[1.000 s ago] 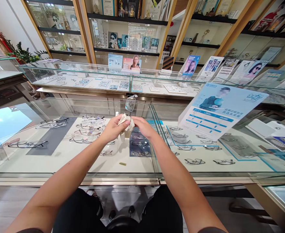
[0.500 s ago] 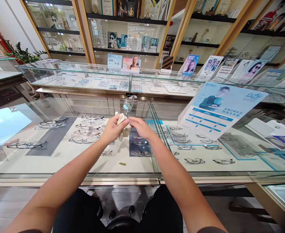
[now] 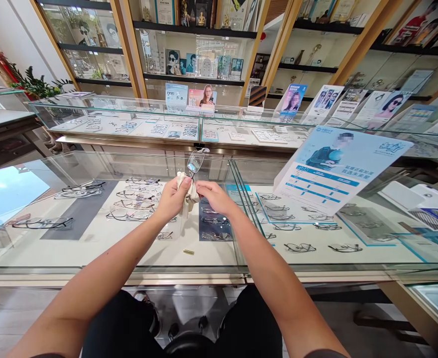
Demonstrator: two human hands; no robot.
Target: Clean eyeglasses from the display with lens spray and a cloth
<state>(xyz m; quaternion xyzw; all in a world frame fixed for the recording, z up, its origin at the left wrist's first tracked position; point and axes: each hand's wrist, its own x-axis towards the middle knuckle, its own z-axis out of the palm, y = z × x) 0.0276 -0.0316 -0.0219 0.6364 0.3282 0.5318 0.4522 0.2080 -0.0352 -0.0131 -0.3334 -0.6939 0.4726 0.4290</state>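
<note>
Gripping cloth point(image 3: 191, 196) around near end of eyeglasses point(image 3: 195, 161) in curled left hand point(image 3: 171, 199); touching cloth with bent-fingered right hand point(image 3: 215, 196), hold unclear. Projecting lengthwise up and away beyond hands over tabletop point(image 3: 219, 255), nearer left.

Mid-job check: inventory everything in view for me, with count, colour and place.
Eyeglasses: one, dark frame, rising above the cloth
Cleaning cloth: one, cream, bunched between the hands
Glass display counter: one run, pale inside, beneath the hands
Displayed eyeglasses: over a dozen, mostly dark, in that counter
Navy pad: one, below the right hand
Small bar: one, gold, near the counter's front
Sign: one, blue and white, counter's right section
Boxes: count unclear, white and blue, far right
Rear showcase: glass, pale inside, across the room
Promotional cards: several, multicoloured, along the rear showcase
Wall shelves: several, black, back wall
Plant: green, left background
Left hand: one, bare, gripping the cloth
Right hand: one, bare, fingertips at the cloth's right edge
</note>
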